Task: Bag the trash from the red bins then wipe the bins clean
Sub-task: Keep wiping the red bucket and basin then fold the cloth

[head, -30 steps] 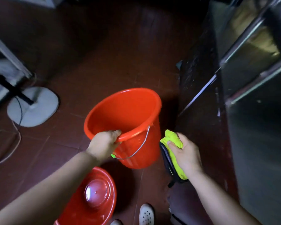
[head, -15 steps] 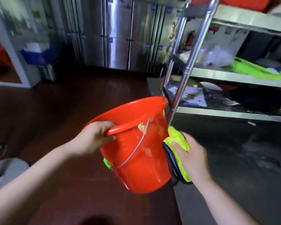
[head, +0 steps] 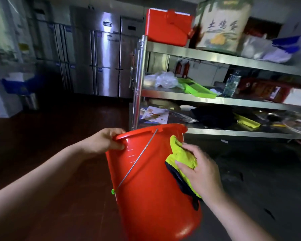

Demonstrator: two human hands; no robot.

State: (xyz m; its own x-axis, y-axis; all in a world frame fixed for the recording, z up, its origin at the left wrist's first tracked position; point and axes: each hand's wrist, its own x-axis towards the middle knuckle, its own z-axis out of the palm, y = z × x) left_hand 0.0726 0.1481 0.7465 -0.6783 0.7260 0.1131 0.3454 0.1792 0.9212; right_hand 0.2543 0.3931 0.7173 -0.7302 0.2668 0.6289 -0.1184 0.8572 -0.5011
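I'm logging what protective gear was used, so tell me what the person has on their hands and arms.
Nothing visible: the left hand and right hand are bare, without gloves, rings or a watch. Both forearms are uncovered to the frame edge; no sleeves show.

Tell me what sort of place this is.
Probably a commercial kitchen's storage area: tall steel fridges line the back wall, and a steel shelf rack holds a red cooler box, a printed carton and green trays.
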